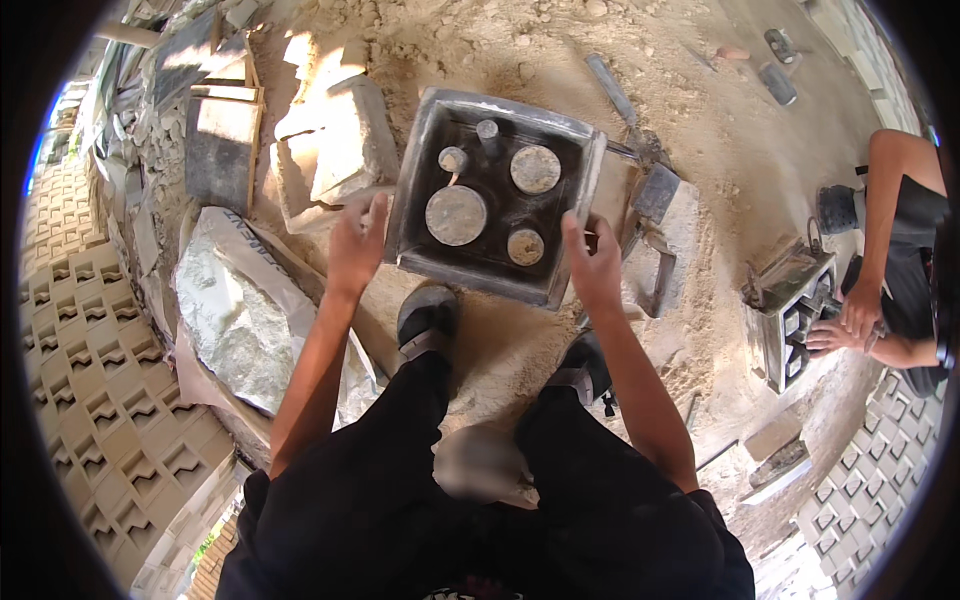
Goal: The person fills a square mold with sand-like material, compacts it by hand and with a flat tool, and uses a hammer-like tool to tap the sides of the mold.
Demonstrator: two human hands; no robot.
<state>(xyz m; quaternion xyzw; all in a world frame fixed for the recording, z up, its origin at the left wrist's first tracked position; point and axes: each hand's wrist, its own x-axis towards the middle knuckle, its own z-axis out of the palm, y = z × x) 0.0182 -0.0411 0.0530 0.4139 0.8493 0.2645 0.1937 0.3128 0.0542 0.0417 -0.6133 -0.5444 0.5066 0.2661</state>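
Seen from above, a person's left hand [355, 245] and right hand [597, 265], fingers loosely parted and contact impossible to confirm, flank a dark square tray with raised walls [470, 279] and round pale-topped pieces [456, 215] inside, over sandy ground. The step appears to be handling the tray by its sides, and moving it would call for an even two-sided hold. Rough pale blocks [355, 140] crowd its left, a grey flat-bladed tool [610, 90] lies beyond its right corner, and a dark shoe [428, 315] stands by its near edge.

A co-worker [908, 290] is cut off at right; a pale lump [480, 463] is blurred.
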